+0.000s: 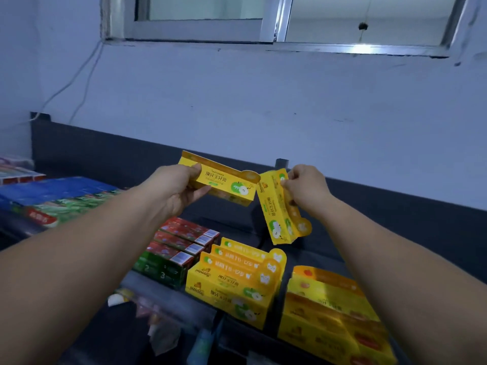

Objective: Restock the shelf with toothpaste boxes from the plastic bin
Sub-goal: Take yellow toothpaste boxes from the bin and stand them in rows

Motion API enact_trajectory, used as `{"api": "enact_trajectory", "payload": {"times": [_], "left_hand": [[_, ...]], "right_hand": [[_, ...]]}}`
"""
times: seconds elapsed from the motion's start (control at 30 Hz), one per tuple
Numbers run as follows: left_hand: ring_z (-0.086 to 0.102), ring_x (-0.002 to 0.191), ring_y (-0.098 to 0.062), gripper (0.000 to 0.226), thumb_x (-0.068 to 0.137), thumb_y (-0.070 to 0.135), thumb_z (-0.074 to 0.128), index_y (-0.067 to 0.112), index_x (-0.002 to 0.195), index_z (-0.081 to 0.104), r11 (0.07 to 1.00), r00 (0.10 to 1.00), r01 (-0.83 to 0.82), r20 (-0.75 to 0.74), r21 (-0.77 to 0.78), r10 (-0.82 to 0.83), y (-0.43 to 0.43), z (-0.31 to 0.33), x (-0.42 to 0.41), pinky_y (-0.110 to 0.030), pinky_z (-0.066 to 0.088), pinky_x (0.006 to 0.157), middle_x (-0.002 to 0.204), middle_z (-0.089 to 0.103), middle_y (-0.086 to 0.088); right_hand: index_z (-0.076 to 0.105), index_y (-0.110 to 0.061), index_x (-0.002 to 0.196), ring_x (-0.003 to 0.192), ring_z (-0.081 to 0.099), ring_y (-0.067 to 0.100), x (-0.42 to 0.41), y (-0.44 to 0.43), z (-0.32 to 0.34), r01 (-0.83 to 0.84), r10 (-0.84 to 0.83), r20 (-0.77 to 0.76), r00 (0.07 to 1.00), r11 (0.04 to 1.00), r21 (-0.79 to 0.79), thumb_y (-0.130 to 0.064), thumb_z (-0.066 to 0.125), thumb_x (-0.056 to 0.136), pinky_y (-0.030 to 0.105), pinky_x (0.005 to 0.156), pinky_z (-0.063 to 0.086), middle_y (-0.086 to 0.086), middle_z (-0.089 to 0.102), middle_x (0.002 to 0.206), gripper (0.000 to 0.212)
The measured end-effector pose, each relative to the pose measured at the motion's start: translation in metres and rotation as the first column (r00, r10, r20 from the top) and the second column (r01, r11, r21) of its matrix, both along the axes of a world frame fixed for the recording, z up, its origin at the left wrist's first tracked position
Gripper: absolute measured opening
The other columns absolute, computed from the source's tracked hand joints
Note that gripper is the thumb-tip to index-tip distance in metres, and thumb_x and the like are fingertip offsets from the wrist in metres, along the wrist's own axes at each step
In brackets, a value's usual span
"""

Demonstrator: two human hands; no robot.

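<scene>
— Room on the shelf (232,219): where is it seen?
— A bare dark strip is seen on the far side of the stacked yellow boxes (237,280), with the red and green boxes (179,246) to the left and the orange-topped boxes (329,306) at the near right. Its far edge is closed by the dark back panel (105,154).
— And the two toothpaste boxes?
— Both are held in the air above that strip. The left box (226,184) is kept nearly level, lying left to right. The right box (279,209) is tilted steeply, its lower end pointing near. Their upper corners are close together; whether they touch cannot be told.
— How are the hands set?
— Both forearms are stretched forward. The left hand (174,189) is clasped round the left end of its box, thumb on top, fingers beneath. The right hand (307,189) is pinched on the upper end of its box with curled fingers.
</scene>
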State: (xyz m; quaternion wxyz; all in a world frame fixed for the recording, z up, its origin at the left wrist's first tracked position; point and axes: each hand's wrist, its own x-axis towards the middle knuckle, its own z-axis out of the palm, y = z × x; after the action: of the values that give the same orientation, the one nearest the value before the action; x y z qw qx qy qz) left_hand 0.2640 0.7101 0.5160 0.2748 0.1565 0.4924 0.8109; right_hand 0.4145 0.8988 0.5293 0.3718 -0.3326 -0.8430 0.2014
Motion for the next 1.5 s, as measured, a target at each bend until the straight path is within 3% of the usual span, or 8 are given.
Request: {"api": "enact_trajectory", "payload": {"times": [0.17,0.53,0.7,0.87,1.03,1.27,1.37,1.5], "left_hand": [[0.063,0.097,-0.025,0.005,0.093,0.007,0.057,0.002,0.091,0.057,0.999,0.999,-0.039,0.034,0.004,0.039,0.003,-0.009,-0.009,-0.026,0.058,0.051,0.11,0.062,-0.013],[0.064,0.084,-0.025,0.007,0.093,0.007,0.057,0.003,0.087,0.057,0.995,0.992,-0.099,0.079,-0.002,0.099,0.012,-0.025,-0.03,-0.026,0.058,0.051,0.091,0.063,-0.012],[0.064,0.088,-0.025,0.007,0.092,0.007,0.057,0.003,0.087,0.057,0.998,0.994,-0.066,0.08,-0.022,0.068,0.019,-0.03,-0.028,-0.028,0.06,0.056,0.093,0.062,-0.011],[0.063,0.094,-0.027,0.005,0.092,0.007,0.057,0.002,0.093,0.056,0.999,0.998,0.0,0.065,-0.037,0.002,0.033,-0.029,-0.013,-0.03,0.06,0.057,0.103,0.06,-0.013],[0.065,0.085,-0.024,0.006,0.093,0.008,0.057,0.002,0.094,0.057,0.998,0.998,0.04,0.055,-0.057,-0.037,0.049,-0.024,0.003,-0.029,0.06,0.059,0.095,0.063,-0.012],[0.066,0.095,-0.025,0.031,0.093,0.024,0.06,0.003,0.115,0.055,0.964,0.987,0.12,-0.076,-0.237,-0.142,0.083,-0.027,0.028,-0.031,0.058,0.062,0.117,0.064,-0.014],[0.055,0.108,-0.026,0.063,0.092,0.039,0.058,0.009,0.141,0.033,0.8,0.876,-0.129,-0.446,-0.586,-0.186,0.09,-0.036,0.033,-0.034,0.044,0.077,0.125,0.053,-0.009],[0.059,0.087,-0.024,0.05,0.095,0.005,0.041,0.018,0.143,0.038,0.615,0.53,-0.272,-0.649,-0.74,-0.547,0.095,-0.046,0.036,-0.035,0.049,0.068,0.126,0.052,-0.009]], "right_hand": [[0.064,-0.015,0.081,0.076,0.059,0.017,-0.03,0.015,-0.021,-0.093,0.052,0.297,0.954,0.987,0.128,-0.025,0.068,0.088,0.031,0.064,0.047,-0.001,0.063,0.086,0.013],[0.072,-0.023,0.095,0.09,0.064,0.015,-0.062,0.014,-0.064,-0.314,0.305,0.595,0.744,0.945,-0.093,-0.026,0.069,0.089,0.038,0.084,0.056,-0.004,0.068,0.094,0.008],[0.061,-0.007,0.115,0.07,0.065,0.018,-0.05,0.011,-0.061,-0.308,0.471,0.227,0.853,0.804,-0.509,-0.012,0.045,0.102,0.027,0.06,0.054,0.014,0.068,0.092,0.021],[0.062,-0.018,0.11,0.091,0.065,0.021,-0.03,0.018,-0.032,-0.409,0.475,-0.107,0.873,0.598,-0.689,-0.053,0.043,0.097,0.027,0.067,0.051,0.009,0.069,0.104,0.042],[0.062,-0.025,0.122,0.117,0.058,0.021,-0.006,0.03,-0.024,-0.446,0.497,-0.097,0.862,0.656,-0.609,-0.059,0.058,0.083,0.032,0.08,0.048,-0.001,0.066,0.124,0.052],[0.069,-0.014,0.095,0.079,0.063,0.017,0.016,0.046,-0.028,-0.319,0.37,0.196,0.908,0.915,-0.247,-0.026,0.058,0.097,0.034,0.078,0.051,0.007,0.073,0.091,0.016],[0.067,-0.017,0.088,0.07,0.063,0.021,0.021,0.061,-0.038,-0.239,0.3,0.182,0.937,0.925,-0.296,-0.022,0.058,0.097,0.04,0.075,0.054,0.009,0.071,0.083,0.014],[0.064,-0.01,0.097,0.08,0.069,0.029,0.022,0.081,-0.057,-0.098,0.217,0.284,0.934,0.92,-0.379,-0.016,0.057,0.097,0.041,0.072,0.059,0.018,0.071,0.095,0.009]]}}
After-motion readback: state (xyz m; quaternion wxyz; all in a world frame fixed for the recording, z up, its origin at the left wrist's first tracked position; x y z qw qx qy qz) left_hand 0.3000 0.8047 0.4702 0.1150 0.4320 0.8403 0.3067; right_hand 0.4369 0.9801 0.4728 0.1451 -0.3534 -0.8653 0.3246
